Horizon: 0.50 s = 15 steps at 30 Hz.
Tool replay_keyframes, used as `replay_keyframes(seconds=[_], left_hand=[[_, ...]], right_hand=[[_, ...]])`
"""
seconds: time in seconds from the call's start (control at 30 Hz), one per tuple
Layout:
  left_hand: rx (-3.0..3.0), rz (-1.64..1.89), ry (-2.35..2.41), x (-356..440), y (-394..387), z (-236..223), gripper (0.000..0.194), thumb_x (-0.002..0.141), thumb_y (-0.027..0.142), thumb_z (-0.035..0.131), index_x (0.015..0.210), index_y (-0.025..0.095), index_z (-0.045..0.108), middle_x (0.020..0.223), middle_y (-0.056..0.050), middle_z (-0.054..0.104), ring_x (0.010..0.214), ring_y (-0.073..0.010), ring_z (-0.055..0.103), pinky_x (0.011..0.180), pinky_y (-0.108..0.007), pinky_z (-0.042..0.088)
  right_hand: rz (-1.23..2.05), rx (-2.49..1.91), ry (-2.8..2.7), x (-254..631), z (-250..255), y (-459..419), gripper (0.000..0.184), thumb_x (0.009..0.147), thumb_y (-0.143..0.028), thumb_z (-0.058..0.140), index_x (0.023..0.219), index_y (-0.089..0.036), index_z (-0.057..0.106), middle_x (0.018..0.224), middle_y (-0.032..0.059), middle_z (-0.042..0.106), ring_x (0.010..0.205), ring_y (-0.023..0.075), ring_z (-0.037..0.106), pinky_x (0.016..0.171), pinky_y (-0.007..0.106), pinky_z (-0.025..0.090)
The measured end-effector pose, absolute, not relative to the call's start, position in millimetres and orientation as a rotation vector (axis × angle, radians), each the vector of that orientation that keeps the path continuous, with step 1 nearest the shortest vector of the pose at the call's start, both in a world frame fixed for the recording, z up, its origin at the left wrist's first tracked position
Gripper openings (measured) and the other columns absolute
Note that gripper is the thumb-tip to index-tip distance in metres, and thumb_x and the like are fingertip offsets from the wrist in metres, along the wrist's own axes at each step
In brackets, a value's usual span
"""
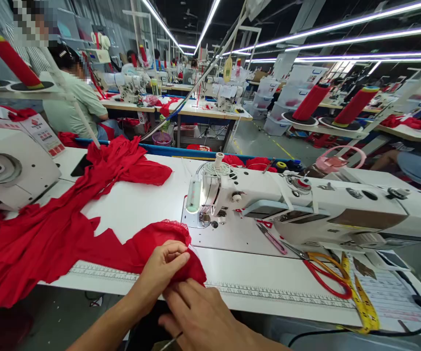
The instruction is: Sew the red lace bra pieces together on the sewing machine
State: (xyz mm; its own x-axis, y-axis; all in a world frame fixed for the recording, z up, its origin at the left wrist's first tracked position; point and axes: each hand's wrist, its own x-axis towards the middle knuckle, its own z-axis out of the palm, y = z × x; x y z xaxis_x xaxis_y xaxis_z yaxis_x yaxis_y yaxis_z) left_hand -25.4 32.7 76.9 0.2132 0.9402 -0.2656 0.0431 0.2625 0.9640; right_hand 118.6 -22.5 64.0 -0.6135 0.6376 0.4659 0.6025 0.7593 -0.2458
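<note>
My left hand (162,268) pinches a red fabric piece (148,243) with a lace edge, thumb and forefinger together, at the front of the sewing table. Just below it, my right hand (203,312) is curled at the table's front edge, its fingertips against the lower part of the red cloth. A thin, light strip shows beneath the right palm; what it belongs to is hidden. Beyond the fabric stands a white sewing machine (290,200), its needle area (206,217) apart from the cloth. A long heap of red fabric (60,229) spreads across the table's left side.
Pink-handled snips (272,240), scissors with red and orange handles (329,275) and a yellow tape measure (366,307) lie at right. A printed ruler strip (269,294) follows the front edge. Another machine (9,165) stands left. Red thread cones (310,102) and co-workers are beyond.
</note>
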Motion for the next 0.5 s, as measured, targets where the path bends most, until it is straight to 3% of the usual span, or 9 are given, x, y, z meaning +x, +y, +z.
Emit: replay_keyframes(seconds=[0.1, 0.2, 0.37, 0.5], left_hand=[[1.177, 0.947, 1.235, -52, 22, 75, 0.038, 0.075, 0.054, 0.074, 0.074, 0.017, 0.064, 0.095, -0.003, 0.051, 0.083, -0.0162, 0.05, 0.074, -0.026, 0.044], [1.181, 0.991, 1.242, -76, 12, 76, 0.036, 0.078, 0.052, 0.074, 0.076, 0.018, 0.066, 0.102, -0.004, 0.049, 0.091, -0.0176, 0.051, 0.079, -0.025, 0.044], [1.063, 0.976, 1.065, -92, 0, 75, 0.032, 0.086, 0.05, 0.071, 0.085, 0.018, 0.065, 0.089, -0.001, 0.052, 0.082, -0.0141, 0.051, 0.074, -0.022, 0.044], [1.046, 0.94, 1.074, -95, -5, 72, 0.034, 0.089, 0.052, 0.067, 0.087, 0.018, 0.064, 0.078, 0.001, 0.055, 0.072, -0.0122, 0.05, 0.068, -0.021, 0.044]], right_hand=[[0.444, -0.774, -2.292, 122, 62, -19, 0.017, 0.1, -0.026, 0.051, 0.112, -0.021, 0.063, 0.097, 0.004, 0.073, 0.08, 0.0157, 0.065, 0.066, 0.025, 0.049], [0.719, -0.925, -1.998, 130, 65, -3, 0.02, 0.101, -0.021, 0.047, 0.11, -0.023, 0.066, 0.094, 0.0041, 0.072, 0.084, 0.0151, 0.066, 0.076, 0.025, 0.051], [1.078, -1.035, -1.836, 117, 60, 14, 0.021, 0.098, -0.034, 0.056, 0.11, -0.024, 0.069, 0.103, 0.0043, 0.071, 0.083, 0.0165, 0.063, 0.063, 0.025, 0.046], [1.272, -1.051, -1.756, 102, 52, 15, 0.016, 0.093, -0.035, 0.062, 0.093, -0.021, 0.069, 0.086, 0.0013, 0.068, 0.075, 0.0143, 0.058, 0.055, 0.023, 0.039]])
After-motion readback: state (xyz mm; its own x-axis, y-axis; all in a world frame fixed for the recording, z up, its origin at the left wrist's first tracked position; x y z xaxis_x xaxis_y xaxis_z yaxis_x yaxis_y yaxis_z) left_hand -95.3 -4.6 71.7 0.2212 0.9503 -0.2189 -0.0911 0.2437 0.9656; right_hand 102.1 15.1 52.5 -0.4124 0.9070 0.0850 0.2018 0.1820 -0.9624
